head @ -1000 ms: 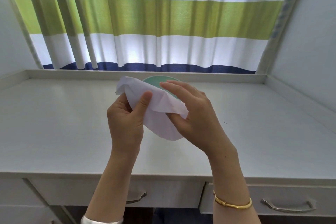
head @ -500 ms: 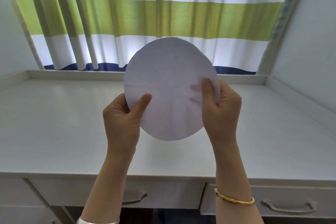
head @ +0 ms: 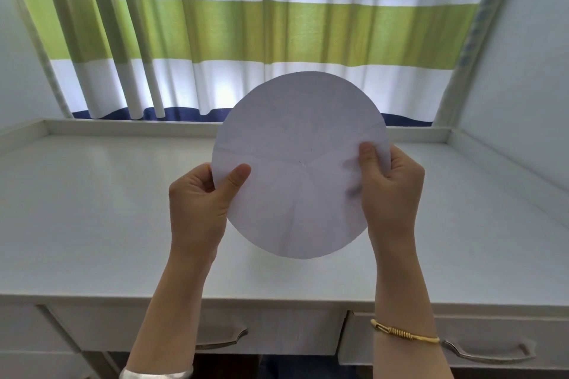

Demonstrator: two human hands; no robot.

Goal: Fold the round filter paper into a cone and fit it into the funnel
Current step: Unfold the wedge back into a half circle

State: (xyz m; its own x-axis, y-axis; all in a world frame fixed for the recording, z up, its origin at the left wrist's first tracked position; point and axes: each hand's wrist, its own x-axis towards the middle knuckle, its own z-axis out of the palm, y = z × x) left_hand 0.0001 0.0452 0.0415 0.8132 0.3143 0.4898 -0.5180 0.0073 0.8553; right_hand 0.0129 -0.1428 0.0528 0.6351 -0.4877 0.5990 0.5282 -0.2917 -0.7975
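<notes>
The paper (head: 300,163) is held flat and upright above the desk (head: 92,209), fully open — crease lines radiate from its centre, yet no cone is formed. The left hand (head: 200,203) pinches the rim at 9 o'clock; the right hand (head: 391,191) pinches it at 3 o'clock. Folding and fitting both appear outstanding; no funnel is visible. At 12 o'clock hangs a striped curtain (head: 277,31).
</notes>
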